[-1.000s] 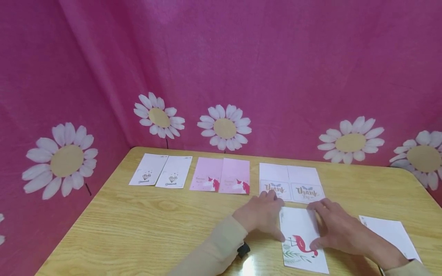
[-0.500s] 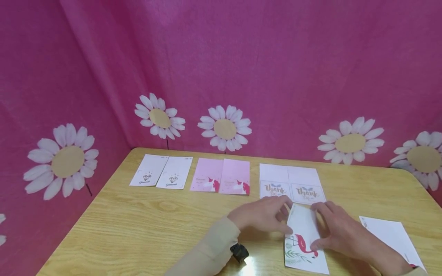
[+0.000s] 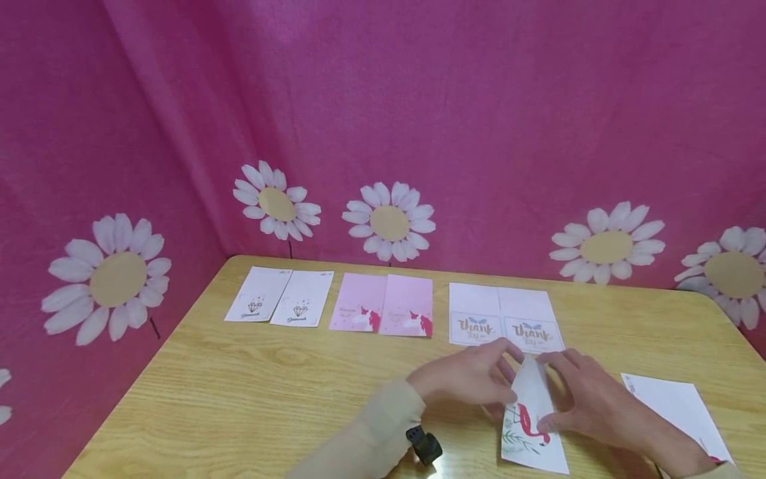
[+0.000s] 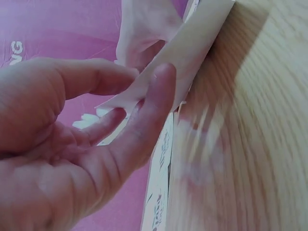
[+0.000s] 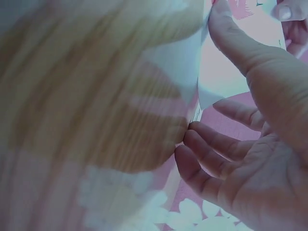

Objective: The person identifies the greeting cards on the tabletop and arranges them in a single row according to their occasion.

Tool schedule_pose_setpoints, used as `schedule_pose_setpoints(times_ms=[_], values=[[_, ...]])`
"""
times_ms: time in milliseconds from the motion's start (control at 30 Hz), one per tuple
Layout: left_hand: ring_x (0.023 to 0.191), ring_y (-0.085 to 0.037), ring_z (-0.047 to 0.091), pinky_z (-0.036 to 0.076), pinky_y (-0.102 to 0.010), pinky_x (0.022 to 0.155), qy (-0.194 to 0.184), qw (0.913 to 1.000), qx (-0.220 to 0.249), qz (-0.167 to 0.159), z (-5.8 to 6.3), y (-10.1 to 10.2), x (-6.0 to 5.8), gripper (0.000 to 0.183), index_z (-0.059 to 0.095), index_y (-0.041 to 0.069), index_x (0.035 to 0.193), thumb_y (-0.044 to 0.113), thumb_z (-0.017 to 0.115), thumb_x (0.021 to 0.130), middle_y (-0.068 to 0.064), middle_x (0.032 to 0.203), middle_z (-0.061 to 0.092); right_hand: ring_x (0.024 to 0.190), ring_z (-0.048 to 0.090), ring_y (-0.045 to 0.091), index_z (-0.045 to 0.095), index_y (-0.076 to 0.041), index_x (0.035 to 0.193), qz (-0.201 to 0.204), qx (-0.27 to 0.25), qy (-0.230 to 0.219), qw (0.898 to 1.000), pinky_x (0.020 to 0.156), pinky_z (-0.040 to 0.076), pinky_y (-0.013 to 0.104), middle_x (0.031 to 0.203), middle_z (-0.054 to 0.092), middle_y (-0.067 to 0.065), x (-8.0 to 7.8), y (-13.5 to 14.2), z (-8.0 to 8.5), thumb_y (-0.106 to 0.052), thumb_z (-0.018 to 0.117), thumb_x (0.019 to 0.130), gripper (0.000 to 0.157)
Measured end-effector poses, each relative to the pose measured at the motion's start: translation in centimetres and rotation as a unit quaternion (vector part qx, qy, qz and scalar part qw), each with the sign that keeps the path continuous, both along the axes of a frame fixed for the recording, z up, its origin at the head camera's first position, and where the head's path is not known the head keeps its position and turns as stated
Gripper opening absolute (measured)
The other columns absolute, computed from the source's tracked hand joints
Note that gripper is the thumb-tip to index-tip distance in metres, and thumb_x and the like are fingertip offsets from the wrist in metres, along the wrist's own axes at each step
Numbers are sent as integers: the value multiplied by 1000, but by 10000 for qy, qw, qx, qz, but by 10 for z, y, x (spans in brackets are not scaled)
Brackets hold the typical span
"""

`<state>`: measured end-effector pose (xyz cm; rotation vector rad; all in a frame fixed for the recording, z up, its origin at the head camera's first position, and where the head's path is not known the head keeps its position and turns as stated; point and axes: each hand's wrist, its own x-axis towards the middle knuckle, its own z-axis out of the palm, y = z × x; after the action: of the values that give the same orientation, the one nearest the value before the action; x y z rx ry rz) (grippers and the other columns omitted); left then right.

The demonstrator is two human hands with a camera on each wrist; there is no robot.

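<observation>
A white card with a red flamingo and green leaves [image 3: 530, 392] stands bent on the table, its left side lifted. My left hand [image 3: 463, 379] pinches that raised left edge between thumb and fingers. In the left wrist view the card's pale underside [image 4: 192, 53] curves up from the wood. My right hand [image 3: 598, 399] steadies the right side, its thumb on the card's edge and its index finger touching the far corner. The other right fingertips [image 5: 187, 161] rest on the tabletop. Just beyond lie two "Thank you" cards [image 3: 529, 306], side by side.
Further left along the back lie two pink unicorn cards [image 3: 409, 299] and two white diamond cards [image 3: 302, 296]. Another white card [image 3: 670, 399] lies right of my right hand, partly covered by the forearm. A pink daisy-print cloth [image 3: 479, 133] hangs behind the wooden table [image 3: 269, 399].
My left hand has raised the flamingo card's left edge and moved it rightward, so the card now bends up from the table. My right hand has stayed at the card's right side.
</observation>
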<state>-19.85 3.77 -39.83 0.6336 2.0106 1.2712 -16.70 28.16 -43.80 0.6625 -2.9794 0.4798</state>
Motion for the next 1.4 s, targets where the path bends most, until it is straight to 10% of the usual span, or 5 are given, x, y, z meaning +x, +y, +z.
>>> schedule_pose_setpoints(times_ms=[300, 567, 1033, 1267, 1400], values=[[70, -17, 70, 60, -31, 64, -312, 9970, 297, 641, -3, 3, 2, 53, 52, 21, 135, -1, 68, 89, 0, 110, 63, 116, 64, 30, 60, -6, 135, -117, -495, -590, 9970, 96, 54, 55, 131, 67, 13, 3, 8, 4, -55, 91, 66, 90], [79, -12, 68, 58, -26, 73, -30, 9888, 796, 1262, -5, 11, -7, 57, 56, 20, 136, 0, 70, 85, 0, 113, 64, 94, 70, 8, 45, -4, 150, -499, -1201, -254, 9912, 75, 59, 24, 115, 72, 8, 7, 17, 5, -30, 92, 75, 93], [75, -12, 68, 60, -28, 70, 112, 9549, 1444, 2591, -7, 45, -18, 56, 62, 26, 132, 2, 74, 83, 5, 103, 67, 84, 63, -10, 39, -3, 155, -1804, -2289, -1092, 9503, 68, 55, 16, 125, 65, 26, 5, 35, 19, -33, 75, 94, 77], [71, -14, 69, 63, -37, 70, -51, 9386, 1805, 2941, -7, 63, -26, 56, 64, 26, 131, -1, 73, 84, 5, 98, 66, 77, 73, 15, 31, -6, 159, -1978, -3115, -1561, 9162, 67, 63, 34, 105, 60, -21, 5, 47, 16, -34, 70, 97, 78], [70, -14, 68, 63, -37, 71, -34, 9343, 1870, 3035, -10, 73, -30, 54, 65, 28, 131, 1, 74, 84, 5, 94, 66, 78, 73, 12, 31, -11, 161, -2057, -3489, -1596, 9003, 70, 63, 33, 101, 58, -27, 3, 57, 12, -28, 70, 98, 76]])
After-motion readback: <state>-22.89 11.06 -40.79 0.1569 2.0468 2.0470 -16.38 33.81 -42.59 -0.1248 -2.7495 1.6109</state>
